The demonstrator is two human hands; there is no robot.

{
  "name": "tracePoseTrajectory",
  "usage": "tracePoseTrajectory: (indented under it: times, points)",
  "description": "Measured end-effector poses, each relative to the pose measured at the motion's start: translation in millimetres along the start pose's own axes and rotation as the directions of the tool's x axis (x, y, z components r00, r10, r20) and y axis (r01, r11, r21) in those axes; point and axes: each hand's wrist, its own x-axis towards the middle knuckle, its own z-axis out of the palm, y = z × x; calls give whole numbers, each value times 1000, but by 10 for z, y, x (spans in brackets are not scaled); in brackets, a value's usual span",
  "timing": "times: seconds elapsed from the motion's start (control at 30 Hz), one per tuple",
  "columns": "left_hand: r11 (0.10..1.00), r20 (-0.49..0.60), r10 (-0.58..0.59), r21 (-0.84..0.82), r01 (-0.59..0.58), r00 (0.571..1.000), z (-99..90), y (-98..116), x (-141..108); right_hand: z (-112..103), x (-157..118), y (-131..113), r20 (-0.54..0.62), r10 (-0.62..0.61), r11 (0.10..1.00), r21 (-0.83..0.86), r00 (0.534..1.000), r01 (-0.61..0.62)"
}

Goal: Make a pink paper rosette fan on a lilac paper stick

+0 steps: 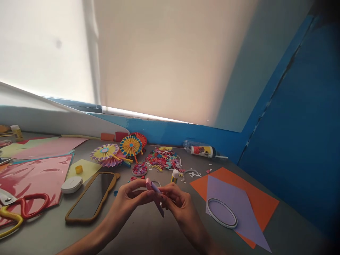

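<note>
Narrow pink paper strip (152,185) pinched between fingertips of left hand (130,200) and right hand (178,202), held above counter (148,235). Strip judged light, soft, easily creased; best taken by edges. Glue stick (175,176) seen just beyond right hand.

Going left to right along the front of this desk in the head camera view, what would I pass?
Red-and-yellow scissors, white rounded case, dark screen in a tan frame, left hand, pink paper strip, right hand, lilac paper, orange paper.
</note>
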Motion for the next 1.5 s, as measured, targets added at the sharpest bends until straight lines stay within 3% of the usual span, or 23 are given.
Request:
tracePoseTrajectory:
  times: [0.47,0.63,0.83,0.93,1.17,1.37,1.5]
  points:
    - [1000,5,2,28,-2,1000,1,-20,-18,0,40,92,-4,37,996,87,999,-36]
    - [998,-24,26,66,-24,999,31,-51,-19,-2,40,56,-64,51,999,-8,997,-52]
    - [994,-73,61,92,-54,995,68,-71,-15,60,19,60,-231,-58,969,-247,971,0]
    - [992,-87,49,124,-38,995,70,-58,-26,65,21,90,-262,-76,953,-304,962,-8]
    - [978,-114,32,206,-8,993,20,-74,-37,12,22,42,-171,-152,888,-456,973,59]
    - [972,-20,46,232,-40,999,6,-50,-61,21,-2,-18,-55,-55,954,-299,997,37]
    - [979,-23,47,202,-41,999,-3,-56,-45,37,-16,-17,-33,-70,969,-240,997,60]
